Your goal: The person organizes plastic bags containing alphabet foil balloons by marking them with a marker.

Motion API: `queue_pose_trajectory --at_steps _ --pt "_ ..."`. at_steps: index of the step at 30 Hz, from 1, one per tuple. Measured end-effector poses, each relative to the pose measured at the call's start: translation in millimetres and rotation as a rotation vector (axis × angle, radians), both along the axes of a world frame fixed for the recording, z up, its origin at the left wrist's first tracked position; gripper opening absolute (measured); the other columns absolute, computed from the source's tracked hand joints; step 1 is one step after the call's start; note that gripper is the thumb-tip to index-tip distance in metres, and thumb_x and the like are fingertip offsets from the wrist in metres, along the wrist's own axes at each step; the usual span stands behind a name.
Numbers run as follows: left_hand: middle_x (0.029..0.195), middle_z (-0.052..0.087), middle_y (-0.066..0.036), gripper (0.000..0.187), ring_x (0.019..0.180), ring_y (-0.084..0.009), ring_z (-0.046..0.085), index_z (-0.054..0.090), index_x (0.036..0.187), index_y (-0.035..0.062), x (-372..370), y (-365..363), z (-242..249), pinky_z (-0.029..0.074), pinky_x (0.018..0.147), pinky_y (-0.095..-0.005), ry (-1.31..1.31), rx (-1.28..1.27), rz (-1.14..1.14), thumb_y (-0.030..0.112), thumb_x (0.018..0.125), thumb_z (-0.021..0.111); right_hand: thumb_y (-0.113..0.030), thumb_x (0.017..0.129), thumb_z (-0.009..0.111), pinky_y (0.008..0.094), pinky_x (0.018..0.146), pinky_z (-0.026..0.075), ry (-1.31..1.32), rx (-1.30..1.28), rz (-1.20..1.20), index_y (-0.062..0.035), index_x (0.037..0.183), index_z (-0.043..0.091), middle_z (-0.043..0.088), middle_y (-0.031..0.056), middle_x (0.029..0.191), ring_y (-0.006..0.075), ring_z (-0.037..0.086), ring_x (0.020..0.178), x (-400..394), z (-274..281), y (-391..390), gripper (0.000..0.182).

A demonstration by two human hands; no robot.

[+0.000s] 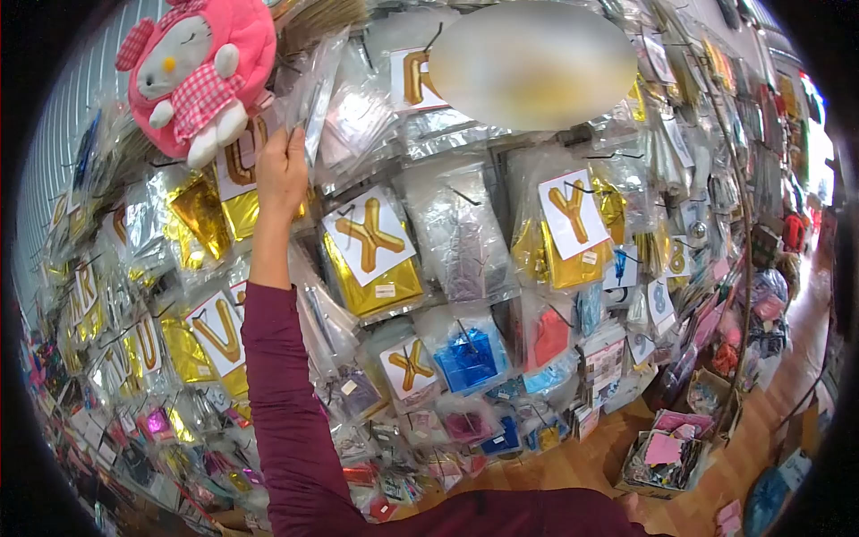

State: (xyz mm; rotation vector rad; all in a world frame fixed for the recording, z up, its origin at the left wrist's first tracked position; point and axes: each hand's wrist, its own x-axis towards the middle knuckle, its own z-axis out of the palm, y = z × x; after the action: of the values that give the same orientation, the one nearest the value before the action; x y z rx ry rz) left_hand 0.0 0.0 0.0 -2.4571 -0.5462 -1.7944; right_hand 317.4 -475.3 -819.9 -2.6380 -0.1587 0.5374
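Observation:
My left hand (284,170) is raised at the upper left, out of a maroon sleeve (291,385). Its fingers are closed on the lower edge of a clear plastic packet (324,85) among others hanging on the wall. What the packet holds is hard to make out. Just left of the hand hangs a pink plush toy (201,80) with a white face and checked dress. Behind the wrist is a letter balloon packet with a U card (240,161). To the right hangs a gold balloon packet with an X card (369,234). My right hand is out of view.
Packets hang on hooks all over the wall, among them one with a Y card (573,213), one with a V card (217,333) and a blue foil one (469,356). An open box (662,461) of packets stands on the wooden floor (573,474) at the lower right.

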Motion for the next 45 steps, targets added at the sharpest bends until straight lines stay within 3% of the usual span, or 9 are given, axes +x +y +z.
queue_pose_trajectory --at_steps 3,5,8,11,15,24,39,43,45 --pt "0.118 0.042 -0.018 0.043 0.107 -0.0365 0.039 0.048 0.113 0.0062 16 -19 -5 0.028 0.092 -0.0432 0.162 0.067 0.251 0.024 0.076 0.057 -0.015 0.064 0.063 0.0333 0.059 0.045 -0.123 0.123 0.074 -0.0039 0.064 0.059 0.059 0.0118 0.064 0.0214 0.060 0.069 -12 -19 -10 0.012" --pt "0.110 0.048 -0.018 0.041 0.103 -0.0344 0.043 0.048 0.111 0.0042 39 -46 -21 0.028 0.092 -0.0414 -0.044 0.647 0.469 0.020 0.075 0.057 -0.014 0.063 0.062 0.0351 0.051 0.043 -0.005 0.003 0.050 -0.0022 0.066 0.057 0.059 0.0129 0.064 0.0249 0.058 0.062 3 -43 -12 0.013" --pt "0.108 0.049 -0.020 0.041 0.103 -0.0336 0.045 0.048 0.111 0.0026 63 -88 -18 0.029 0.093 -0.0409 -0.003 0.765 0.361 0.018 0.074 0.057 -0.018 0.072 0.061 0.0329 0.064 0.040 0.127 0.188 0.245 -0.0089 0.065 0.044 0.048 0.0093 0.067 0.0234 0.053 0.073 5 16 -21 0.020" --pt "0.115 0.045 -0.022 0.046 0.108 -0.0336 0.042 0.044 0.116 0.0020 95 -112 -15 0.028 0.095 -0.0381 0.279 0.630 0.067 0.017 0.075 0.057 -0.025 0.069 0.063 0.0334 0.067 0.041 0.296 0.144 -0.075 -0.0075 0.074 0.049 0.052 0.0125 0.077 0.0235 0.055 0.080 38 -34 1 0.023" --pt "0.119 0.042 -0.022 0.044 0.110 -0.0342 0.040 0.042 0.117 -0.0003 161 -102 -7 0.028 0.095 -0.0383 0.409 0.557 0.101 0.019 0.078 0.053 -0.029 0.065 0.066 0.0356 0.066 0.043 0.156 -0.111 0.146 -0.0041 0.082 0.053 0.056 0.0166 0.083 0.0248 0.056 0.083 74 17 13 0.032" --pt "0.129 0.032 -0.020 0.060 0.119 -0.0312 0.032 0.035 0.122 -0.0044 273 -63 24 0.021 0.099 -0.0446 0.425 0.415 0.301 0.044 0.087 0.030 -0.019 0.059 0.063 0.0395 0.062 0.044 -0.034 0.183 -0.287 -0.0008 0.055 0.058 0.060 0.0147 0.061 0.0315 0.060 0.064 145 -4 -11 0.019" --pt "0.118 0.043 -0.023 0.052 0.112 -0.0320 0.038 0.035 0.119 -0.0074 294 -87 -45 0.025 0.095 -0.0460 0.357 0.508 0.334 0.030 0.085 0.043 -0.021 0.064 0.057 0.0408 0.060 0.044 -0.483 -0.397 0.713 -0.0036 0.060 0.061 0.061 0.0147 0.066 0.0306 0.060 0.068 236 -88 -25 0.018" --pt "0.116 0.046 -0.021 0.054 0.112 -0.0283 0.039 0.035 0.120 -0.0062 270 -98 -33 0.028 0.093 -0.0449 0.101 -0.014 -0.395 0.038 0.089 0.028 -0.025 0.072 0.050 0.0409 0.057 0.044 -0.498 -0.553 0.821 -0.0076 0.064 0.062 0.062 0.0127 0.069 0.0295 0.060 0.070 249 -78 -3 0.023" --pt "0.116 0.045 -0.021 0.058 0.112 -0.0281 0.039 0.034 0.120 -0.0061 260 -104 -31 0.029 0.093 -0.0443 -0.132 -0.221 -0.738 0.041 0.090 0.021 -0.023 0.074 0.046 0.0399 0.056 0.044 -0.381 -0.134 0.465 -0.0084 0.063 0.062 0.061 0.0125 0.068 0.0290 0.060 0.069 239 -55 4 0.025"
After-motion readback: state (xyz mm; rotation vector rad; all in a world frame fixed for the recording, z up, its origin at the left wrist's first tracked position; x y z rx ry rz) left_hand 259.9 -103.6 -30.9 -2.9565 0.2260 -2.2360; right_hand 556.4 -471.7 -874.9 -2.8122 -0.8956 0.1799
